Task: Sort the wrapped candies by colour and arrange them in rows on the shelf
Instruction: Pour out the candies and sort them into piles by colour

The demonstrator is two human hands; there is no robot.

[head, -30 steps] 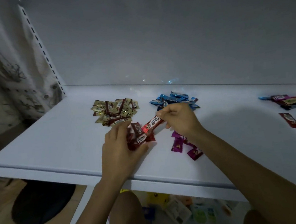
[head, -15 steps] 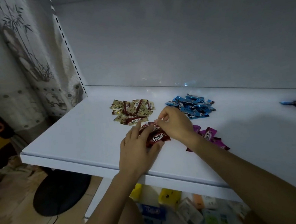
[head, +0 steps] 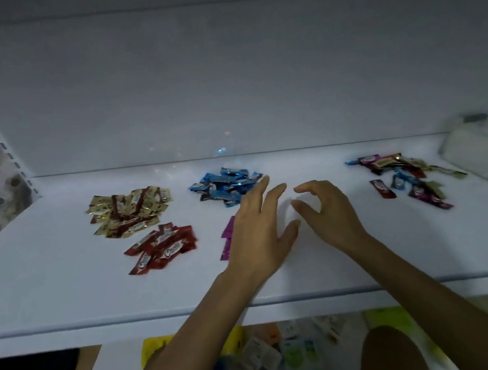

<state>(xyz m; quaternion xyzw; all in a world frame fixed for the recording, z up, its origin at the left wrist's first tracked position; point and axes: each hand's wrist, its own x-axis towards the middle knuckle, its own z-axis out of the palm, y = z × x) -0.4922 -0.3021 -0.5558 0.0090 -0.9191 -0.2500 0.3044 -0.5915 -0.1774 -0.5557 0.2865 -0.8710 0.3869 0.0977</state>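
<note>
Gold pile (head: 129, 209), blue pile (head: 226, 185), red pile (head: 161, 248), unsorted mixed candies (head: 406, 178)

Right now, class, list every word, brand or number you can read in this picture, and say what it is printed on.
"Choco": seemingly the white logo on the red candies, soft but just legible.
Gold candies: white logo, too blurred to read.
Blue candies, purple candies, mixed pile: print too small to read.
Packets below the shelf: labels blurred.
No numbers or signs readable.
</note>
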